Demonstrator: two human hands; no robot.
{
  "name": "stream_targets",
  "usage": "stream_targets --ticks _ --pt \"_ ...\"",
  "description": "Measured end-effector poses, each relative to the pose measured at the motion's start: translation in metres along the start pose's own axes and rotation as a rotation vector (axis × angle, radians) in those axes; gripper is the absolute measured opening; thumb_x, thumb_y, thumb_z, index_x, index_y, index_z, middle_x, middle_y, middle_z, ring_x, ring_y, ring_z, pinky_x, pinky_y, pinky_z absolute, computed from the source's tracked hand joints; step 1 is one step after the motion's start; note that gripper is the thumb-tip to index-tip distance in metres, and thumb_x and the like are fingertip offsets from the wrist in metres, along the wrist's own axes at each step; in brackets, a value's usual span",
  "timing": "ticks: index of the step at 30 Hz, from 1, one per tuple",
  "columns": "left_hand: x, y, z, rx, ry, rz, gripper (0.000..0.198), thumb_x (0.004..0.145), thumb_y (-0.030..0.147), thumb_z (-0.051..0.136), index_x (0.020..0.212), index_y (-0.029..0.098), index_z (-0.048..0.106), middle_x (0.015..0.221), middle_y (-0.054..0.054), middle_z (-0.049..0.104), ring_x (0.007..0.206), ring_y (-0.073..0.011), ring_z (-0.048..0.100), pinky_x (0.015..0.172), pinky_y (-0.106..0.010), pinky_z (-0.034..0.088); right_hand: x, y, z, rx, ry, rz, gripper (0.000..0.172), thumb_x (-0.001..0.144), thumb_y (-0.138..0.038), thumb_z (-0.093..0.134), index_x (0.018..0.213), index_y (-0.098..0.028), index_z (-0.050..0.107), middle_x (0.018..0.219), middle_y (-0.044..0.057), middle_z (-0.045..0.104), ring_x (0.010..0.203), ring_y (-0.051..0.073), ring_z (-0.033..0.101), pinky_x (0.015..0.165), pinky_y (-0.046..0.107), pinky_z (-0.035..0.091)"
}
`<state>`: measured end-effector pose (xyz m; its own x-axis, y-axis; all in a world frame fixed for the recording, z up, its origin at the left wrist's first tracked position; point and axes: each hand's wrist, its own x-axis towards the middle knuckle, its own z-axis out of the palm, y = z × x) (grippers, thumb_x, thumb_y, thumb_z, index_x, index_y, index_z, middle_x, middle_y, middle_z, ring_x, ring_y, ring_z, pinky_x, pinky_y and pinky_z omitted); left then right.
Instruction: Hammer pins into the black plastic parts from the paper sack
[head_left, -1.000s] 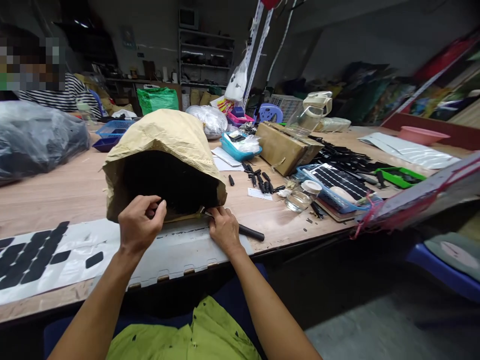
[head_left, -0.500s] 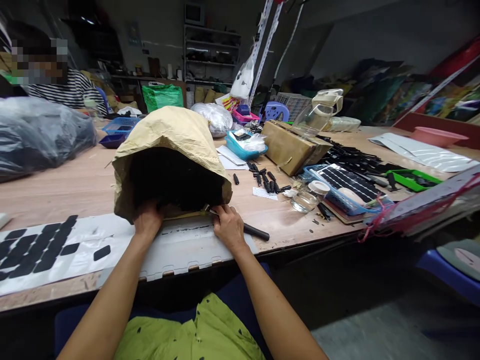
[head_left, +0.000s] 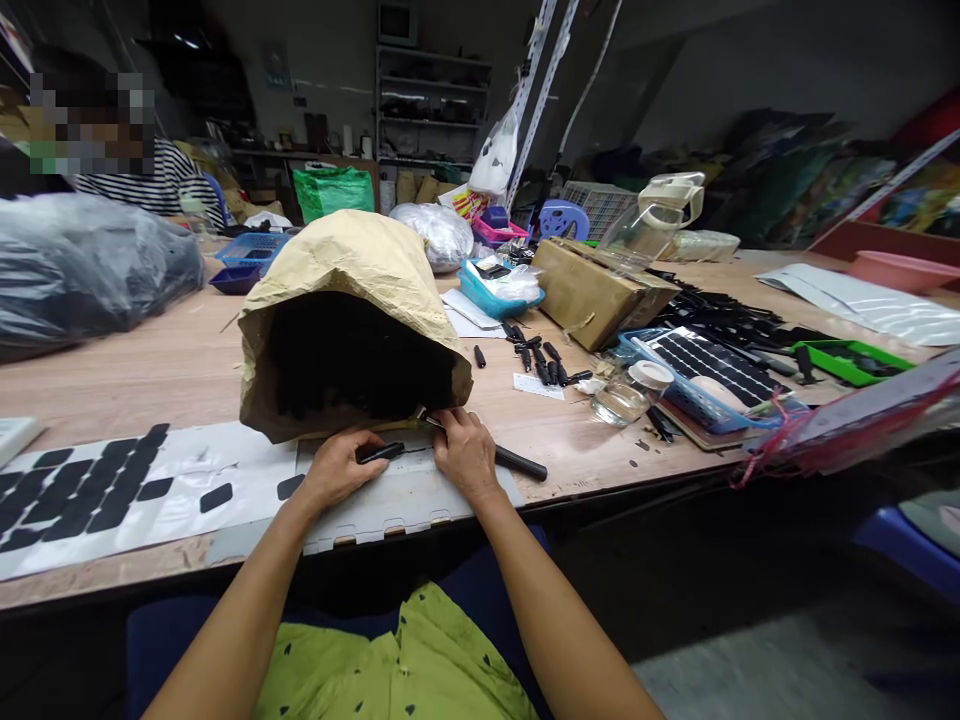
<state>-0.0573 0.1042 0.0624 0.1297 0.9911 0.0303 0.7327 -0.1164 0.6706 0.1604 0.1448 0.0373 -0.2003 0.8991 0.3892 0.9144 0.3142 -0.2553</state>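
Observation:
A large tan paper bag [head_left: 360, 250] lies on its side with its dark mouth facing me. Just below the mouth, my left hand [head_left: 341, 470] is closed on a small black piece [head_left: 381, 453], held over a grey board [head_left: 375, 505]. My right hand [head_left: 466, 455] is wrapped round a tool whose black handle [head_left: 521, 463] sticks out to the right; its metal end [head_left: 426, 415] shows left of the fingers, by the bag's lower edge. Black material fills the bag's shadowed inside, too dark to make out.
Black pads on a white sheet [head_left: 259, 460] lie to the left. Small black pieces [head_left: 551, 368], a glass jar [head_left: 622, 400], a blue basket [head_left: 697, 400] and a cardboard box [head_left: 592, 290] are on the right. A person in a striped top [head_left: 169, 180] sits at the back left.
My left hand has come out of the bag's mouth towards me, now with a black piece in its fingers. The view has shifted slightly; my right hand keeps its hold on the tool.

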Motion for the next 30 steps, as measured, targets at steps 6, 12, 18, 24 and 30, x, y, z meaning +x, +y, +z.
stream_targets --ticks 6,12,18,24,30 --pt "-0.001 -0.003 -0.002 -0.078 -0.051 0.011 0.027 0.075 0.033 0.066 0.097 0.021 0.074 0.097 -0.003 0.072 0.086 -0.0204 0.064 0.074 -0.028 0.046 -0.001 0.001 -0.005 0.054 0.014 -0.013 0.031 0.088 -0.016 0.049 0.113 -0.024 0.066 0.101 0.005 0.067 0.092 0.020 0.057 0.078 0.030 0.041" --pt "-0.002 -0.004 -0.003 -0.144 -0.095 0.048 0.028 0.073 0.028 0.067 0.099 0.021 0.075 0.099 -0.003 0.072 0.092 -0.0210 0.065 0.080 -0.028 0.047 -0.022 -0.012 -0.023 0.392 0.137 -0.076 0.030 0.095 -0.023 0.045 0.119 -0.023 0.063 0.106 0.005 0.068 0.099 0.017 0.062 0.086 0.027 0.047" --pt "-0.003 -0.006 -0.001 -0.188 -0.074 0.029 0.029 0.073 0.031 0.068 0.098 0.018 0.073 0.097 -0.004 0.072 0.086 -0.0207 0.064 0.076 -0.028 0.048 -0.037 -0.027 -0.033 0.572 0.075 -0.160 0.029 0.096 -0.023 0.045 0.119 -0.022 0.063 0.108 0.006 0.070 0.101 0.017 0.064 0.091 0.030 0.051" --pt "-0.002 -0.005 -0.003 -0.193 -0.066 0.069 0.025 0.073 0.026 0.066 0.096 0.019 0.075 0.094 -0.004 0.070 0.088 -0.0201 0.063 0.078 -0.028 0.045 -0.045 -0.035 -0.032 0.538 0.079 -0.227 0.031 0.097 -0.022 0.045 0.123 -0.022 0.061 0.108 0.006 0.069 0.101 0.018 0.064 0.090 0.030 0.051" --pt "-0.001 -0.006 -0.002 -0.230 -0.073 0.074 0.025 0.074 0.025 0.066 0.096 0.020 0.076 0.093 -0.004 0.070 0.089 -0.0201 0.063 0.082 -0.028 0.046 -0.049 -0.035 -0.024 0.391 0.034 -0.258 0.031 0.096 -0.018 0.044 0.122 -0.021 0.062 0.097 0.006 0.069 0.093 0.018 0.063 0.084 0.028 0.051"
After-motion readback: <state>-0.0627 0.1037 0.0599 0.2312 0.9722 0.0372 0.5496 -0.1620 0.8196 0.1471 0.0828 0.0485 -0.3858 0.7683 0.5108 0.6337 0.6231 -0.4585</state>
